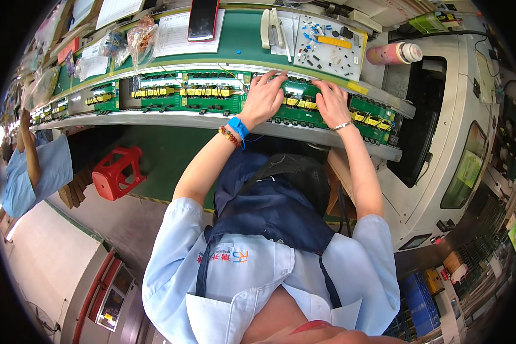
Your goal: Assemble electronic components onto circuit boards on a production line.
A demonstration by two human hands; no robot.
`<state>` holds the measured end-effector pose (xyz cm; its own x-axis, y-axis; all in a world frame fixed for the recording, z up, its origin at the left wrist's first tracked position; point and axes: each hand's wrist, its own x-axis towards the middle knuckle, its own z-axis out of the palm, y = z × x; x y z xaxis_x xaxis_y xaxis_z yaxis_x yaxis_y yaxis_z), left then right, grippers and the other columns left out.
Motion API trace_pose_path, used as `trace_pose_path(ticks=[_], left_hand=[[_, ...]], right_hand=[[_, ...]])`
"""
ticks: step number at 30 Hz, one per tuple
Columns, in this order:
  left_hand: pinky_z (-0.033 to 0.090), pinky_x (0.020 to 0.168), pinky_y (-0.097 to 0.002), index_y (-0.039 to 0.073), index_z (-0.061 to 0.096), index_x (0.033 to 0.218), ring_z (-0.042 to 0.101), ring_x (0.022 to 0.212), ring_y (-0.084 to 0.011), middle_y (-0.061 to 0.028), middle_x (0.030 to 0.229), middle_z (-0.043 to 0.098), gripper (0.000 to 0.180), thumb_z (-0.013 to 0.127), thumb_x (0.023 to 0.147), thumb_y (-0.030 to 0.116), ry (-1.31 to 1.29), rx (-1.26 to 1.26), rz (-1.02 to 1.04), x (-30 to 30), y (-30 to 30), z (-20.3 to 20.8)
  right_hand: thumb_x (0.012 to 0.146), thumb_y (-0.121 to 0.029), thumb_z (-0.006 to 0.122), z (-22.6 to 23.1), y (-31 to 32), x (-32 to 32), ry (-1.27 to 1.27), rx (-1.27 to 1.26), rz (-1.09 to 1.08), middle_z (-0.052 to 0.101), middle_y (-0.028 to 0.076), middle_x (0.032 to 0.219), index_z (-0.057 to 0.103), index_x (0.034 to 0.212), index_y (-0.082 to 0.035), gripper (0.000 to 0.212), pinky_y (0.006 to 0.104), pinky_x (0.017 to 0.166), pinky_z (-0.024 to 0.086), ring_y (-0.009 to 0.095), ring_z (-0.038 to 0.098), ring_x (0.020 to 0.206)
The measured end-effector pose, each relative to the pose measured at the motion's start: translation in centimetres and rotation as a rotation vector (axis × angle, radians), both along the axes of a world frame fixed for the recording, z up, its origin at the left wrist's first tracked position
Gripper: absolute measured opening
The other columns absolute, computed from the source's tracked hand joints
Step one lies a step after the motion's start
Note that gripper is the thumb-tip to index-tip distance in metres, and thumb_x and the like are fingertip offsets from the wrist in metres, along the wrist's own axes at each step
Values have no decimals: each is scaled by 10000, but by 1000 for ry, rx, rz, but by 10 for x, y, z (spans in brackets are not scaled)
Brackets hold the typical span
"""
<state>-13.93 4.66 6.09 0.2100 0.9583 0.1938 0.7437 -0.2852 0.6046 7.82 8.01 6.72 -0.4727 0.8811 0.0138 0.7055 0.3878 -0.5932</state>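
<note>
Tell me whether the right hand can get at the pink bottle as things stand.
Probably yes: the right hand would have to leave the circuit board, but nothing appears to block its way to the pink bottle, right of the parts tray.

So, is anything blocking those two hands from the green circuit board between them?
No, nothing visible is: the left hand and right hand are right at the green circuit board, near its far edge. The pink bottle is off to the right.
</note>
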Motion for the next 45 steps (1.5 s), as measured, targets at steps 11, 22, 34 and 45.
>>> trace_pose_path(ticks=[11, 22, 34, 45], left_hand=[[345, 855, -419, 26, 515, 1056, 487, 1010, -277, -121, 977, 592, 272, 458, 818, 144, -38, 14, 54, 10, 5, 8], [335, 892, -418, 20, 510, 1094, 490, 1063, -269, -132, 993, 594, 336, 446, 772, 92, 32, -29, 55, -1, -10, -2], [358, 860, -426, 19, 504, 1095, 492, 1059, -271, -108, 965, 608, 337, 437, 777, 106, 40, -16, -11, -1, 4, -10], [370, 833, -404, 24, 516, 1065, 503, 1019, -260, -115, 986, 600, 281, 455, 805, 111, 22, -11, 25, 6, 1, -2]], right_hand=[[834, -171, 441, 9, 4, 8, 11, -32, -63, 605, 74, 1009, 522, 1084, -103, 272, 392, 889, 307, 244, 511, 1013], [833, -146, 443, 4, -7, 29, -26, -10, -104, 585, 63, 1054, 494, 1128, -105, 303, 380, 872, 317, 238, 506, 1012], [849, -119, 407, 11, -27, 51, 22, -39, -203, 578, 80, 1067, 485, 1129, -87, 292, 380, 860, 352, 251, 511, 999], [817, -60, 421, 7, -53, 58, 127, -94, -289, 593, 148, 950, 497, 1066, -40, 261, 390, 783, 421, 304, 554, 893]])
